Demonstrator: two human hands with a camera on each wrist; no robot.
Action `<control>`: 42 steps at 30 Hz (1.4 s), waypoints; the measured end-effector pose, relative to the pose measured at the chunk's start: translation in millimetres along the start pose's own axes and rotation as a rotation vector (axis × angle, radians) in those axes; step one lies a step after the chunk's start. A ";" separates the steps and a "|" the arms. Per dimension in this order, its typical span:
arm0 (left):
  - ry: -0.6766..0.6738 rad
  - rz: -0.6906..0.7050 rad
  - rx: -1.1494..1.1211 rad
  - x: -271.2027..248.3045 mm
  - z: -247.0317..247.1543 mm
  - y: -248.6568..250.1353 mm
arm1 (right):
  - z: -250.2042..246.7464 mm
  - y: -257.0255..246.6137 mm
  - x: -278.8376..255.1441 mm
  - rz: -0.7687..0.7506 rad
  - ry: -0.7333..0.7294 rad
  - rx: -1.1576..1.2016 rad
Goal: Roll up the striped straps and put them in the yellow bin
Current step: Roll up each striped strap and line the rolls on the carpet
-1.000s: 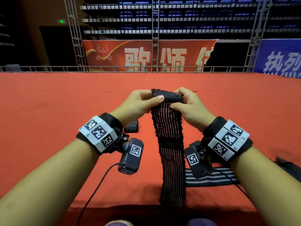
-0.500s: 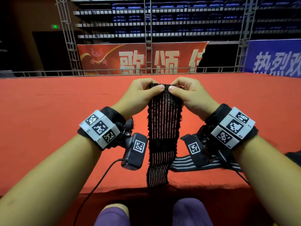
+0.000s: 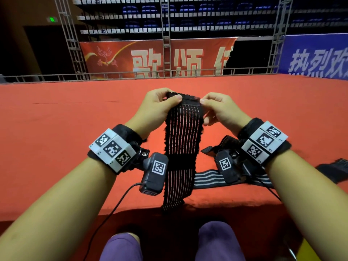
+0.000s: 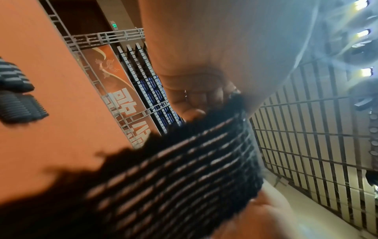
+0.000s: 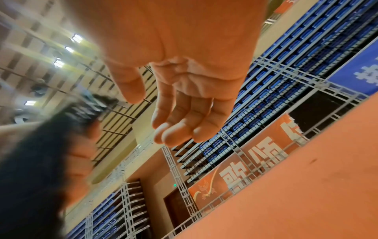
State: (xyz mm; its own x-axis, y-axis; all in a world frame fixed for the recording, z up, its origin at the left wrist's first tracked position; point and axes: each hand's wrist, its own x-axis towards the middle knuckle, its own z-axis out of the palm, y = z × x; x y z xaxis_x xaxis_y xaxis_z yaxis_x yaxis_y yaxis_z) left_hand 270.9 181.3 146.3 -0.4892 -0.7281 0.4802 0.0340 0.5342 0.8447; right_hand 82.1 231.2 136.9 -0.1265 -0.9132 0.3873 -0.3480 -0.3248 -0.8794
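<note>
A black strap with thin pale stripes [image 3: 181, 147] hangs from my hands above the red table, and its lower end reaches the table's front edge. My left hand [image 3: 160, 104] grips its top left corner, thumb in front and fingers curled behind [image 4: 194, 105]. At the top right corner my right hand [image 3: 216, 108] only touches the strap with the thumb tip. In the right wrist view its fingers [image 5: 175, 129] hang loosely curled, off the strap. A grey-and-white striped strap [image 3: 207, 178] lies flat on the table under my right wrist. A sliver of the yellow bin [image 3: 310, 249] shows at bottom right.
In the left wrist view a rolled striped strap [image 4: 12, 77] lies on the red table [image 3: 75, 129] beside a black ribbed piece [image 4: 20, 106]. More dark strap [image 3: 335, 170] lies at the far right. My knees are below the table's front edge [image 3: 56, 217].
The small roll at the strap's top has flattened out between my hands. My right hand has eased from a pinch to a loose thumb touch. The view has tilted down.
</note>
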 end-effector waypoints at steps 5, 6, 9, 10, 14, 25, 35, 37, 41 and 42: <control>-0.061 -0.139 -0.286 9.6 2.8 3.3 | -8.0 65.5 31.0 0.161 -0.023 -0.291; -0.094 -0.158 -0.299 12.0 2.2 3.3 | -8.1 84.0 38.6 0.176 -0.047 -0.405; -0.164 -0.216 -0.294 20.3 1.5 -7.4 | -7.4 138.4 59.0 0.261 -0.109 -0.717; -0.163 -0.234 -0.281 23.5 1.6 -14.3 | -6.1 155.7 64.4 0.303 -0.139 -0.836; -0.089 -0.299 -0.212 34.5 0.6 -45.5 | -1.3 216.5 80.9 0.361 -0.255 -1.306; -0.116 -0.160 0.131 39.5 -19.9 -97.8 | -6.3 271.7 111.7 0.458 -0.213 -1.701; 0.065 -0.166 0.171 43.9 -44.9 -122.4 | -10.7 158.3 153.0 0.085 0.309 -0.659; 0.128 -0.157 0.169 44.4 -51.1 -120.7 | -5.7 129.0 155.1 -0.044 0.271 -0.524; 0.218 -0.142 0.188 51.0 -67.6 -113.0 | 15.1 80.1 144.0 -0.166 0.167 -0.334; 0.228 -0.139 0.184 52.7 -71.7 -110.2 | 20.1 71.1 139.4 -0.184 0.145 -0.293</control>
State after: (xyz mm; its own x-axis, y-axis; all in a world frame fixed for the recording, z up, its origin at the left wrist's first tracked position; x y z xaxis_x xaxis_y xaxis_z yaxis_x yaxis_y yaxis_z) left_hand 303.9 53.2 95.4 -0.2692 -0.8660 0.4214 -0.1881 0.4764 0.8588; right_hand 58.4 75.9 122.8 -0.1604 -0.7951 0.5849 -0.6257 -0.3764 -0.6832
